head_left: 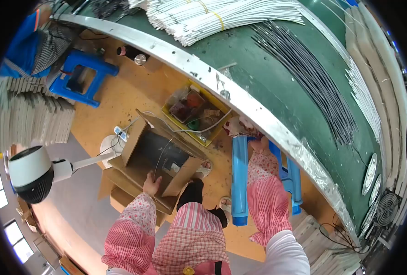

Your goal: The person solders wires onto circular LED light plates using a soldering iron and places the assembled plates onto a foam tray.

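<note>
Cardboard box [181, 176], brown, open-flapped, dark inside, sits left of frame centre. Left hand [152, 184] is at its edge, right hand [258, 145] near a blue stool [240, 183]; I cannot tell either grip.

White strands are lying bundled on the green table [263, 91], dark strands [309, 73] spreading alongside. Yellow crate [205, 142] is sitting on the floor [125, 98]. White pedestal fan [31, 169] is standing left; upper-left blue stool [91, 60] is standing near stacked pale strips [33, 121].
</note>
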{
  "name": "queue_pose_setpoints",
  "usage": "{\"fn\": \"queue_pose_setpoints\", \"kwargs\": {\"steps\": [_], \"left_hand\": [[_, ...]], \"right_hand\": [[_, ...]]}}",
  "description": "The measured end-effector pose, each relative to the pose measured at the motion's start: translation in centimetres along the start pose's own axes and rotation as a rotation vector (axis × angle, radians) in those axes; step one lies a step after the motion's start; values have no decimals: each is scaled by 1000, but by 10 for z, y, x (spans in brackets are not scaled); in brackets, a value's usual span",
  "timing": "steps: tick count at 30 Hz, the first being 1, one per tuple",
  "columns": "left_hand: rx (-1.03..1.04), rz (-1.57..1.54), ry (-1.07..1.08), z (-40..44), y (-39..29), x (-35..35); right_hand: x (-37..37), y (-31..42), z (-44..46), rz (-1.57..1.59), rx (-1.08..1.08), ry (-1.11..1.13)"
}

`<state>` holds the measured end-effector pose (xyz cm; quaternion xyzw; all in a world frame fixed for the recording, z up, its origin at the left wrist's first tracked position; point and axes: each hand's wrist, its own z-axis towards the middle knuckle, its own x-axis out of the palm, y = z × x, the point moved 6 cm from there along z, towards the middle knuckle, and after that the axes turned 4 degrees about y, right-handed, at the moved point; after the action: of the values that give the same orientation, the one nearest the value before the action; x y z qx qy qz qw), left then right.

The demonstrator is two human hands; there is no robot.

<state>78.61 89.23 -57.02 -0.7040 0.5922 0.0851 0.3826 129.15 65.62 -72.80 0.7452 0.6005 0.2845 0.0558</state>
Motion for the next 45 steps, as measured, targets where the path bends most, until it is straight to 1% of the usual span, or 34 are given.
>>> {"fn": "queue_pose_setpoints", "kwargs": {"steps": [3, 4, 6, 10, 12, 13, 14, 16, 18, 20, 22, 23, 24, 26, 27, 28, 29, 31, 32, 33, 34, 35, 36, 37, 38, 39, 40, 41, 42, 43, 44, 45], "left_hand": [[-146, -227, 311, -14, -4, 6], [-41, -245, 215, -25, -12, -1], [38, -227, 220, -45, -25, -27], [126, -226, 293, -108, -47, -73], [93, -265, 336, -137, -35, -77], [76, -281, 364, -152, -28, -76], [79, -284, 344, -164, -23, -80], [93, -293, 298, -185, -17, -85], [140, -318, 239, -212, -33, -92], [168, -298, 180, -249, -68, -99], [239, -231, 242, -291, -111, -105], [282, -210, 275, -308, -137, -106], [270, -227, 338, -326, -160, -103], [407, 94, 395, -378, -231, -101], [489, 242, 404, -394, -268, -99], [770, 498, 457, -410, -293, -92], [1051, 764, 485, -424, -310, -88], [1149, 724, 857, -427, -344, -72], [1108, 679, 907, -415, -371, -76], [1055, 632, 956, -408, -393, -81], [990, 581, 986, -401, -412, -90], [930, 585, 939, -377, -426, -105], [855, 584, 888, -349, -435, -126], [848, 571, 858, -331, -454, -151], [792, 844, 757, -296, -443, -164], [886, 976, 685, -286, -450, -172], [1063, 1055, 360, -290, -466, -177], [1231, 1138, 45, -311, -491, -170], [1098, 864, 271, -333, -506, -152], [958, 584, 478, -355, -518, -127], [806, 179, 725, -377, -525, -93], [731, -15, 793, -386, -522, -77]], "right_hand": [[25, -21, -26, -69, -21, 94], [21, -21, -44, -89, -34, 109], [0, 0, -95, -112, -94, 113], [-111, 81, -241, -105, -253, -3], [-182, 88, -310, -71, -301, -95], [-219, 81, -341, -43, -316, -146], [-252, 64, -368, -16, -319, -192], [-306, 14, -409, 40, -291, -255], [-342, -56, -434, 96, -222, -275], [-348, -129, -452, 127, -133, -236], [-326, -184, -464, 102, -58, -146], [-306, -195, -472, 78, -34, -94], [-292, -205, -479, 26, -21, -35], [-275, -216, -491, -213, -104, 74], [-270, -214, -495, -372, -213, 94], [-198, -145, -553, -744, -461, -20], [-108, -59, -626, -1117, -678, -253], [-9, 24, -666, -1403, -887, -19], [39, 64, -688, -1516, -1007, 101], [50, 67, -692, -1540, -1010, 346], [47, 75, -689, -1440, -714, 381], [43, 85, -685, -1334, -439, 427], [47, 111, -694, -1221, -534, 437], [48, 137, -708, -1102, -612, 450], [40, 151, -714, -1070, -466, 446], [42, 166, -719, -1036, -324, 429], [55, 189, -713, -1116, -279, 381], [68, 203, -712, -1175, -230, 302], [80, 215, -706, -1229, -186, 220], [103, 223, -697, -1221, -270, 282], [121, 227, -693, -1213, -341, 345], [136, 235, -689, -1206, -413, 417]]}}
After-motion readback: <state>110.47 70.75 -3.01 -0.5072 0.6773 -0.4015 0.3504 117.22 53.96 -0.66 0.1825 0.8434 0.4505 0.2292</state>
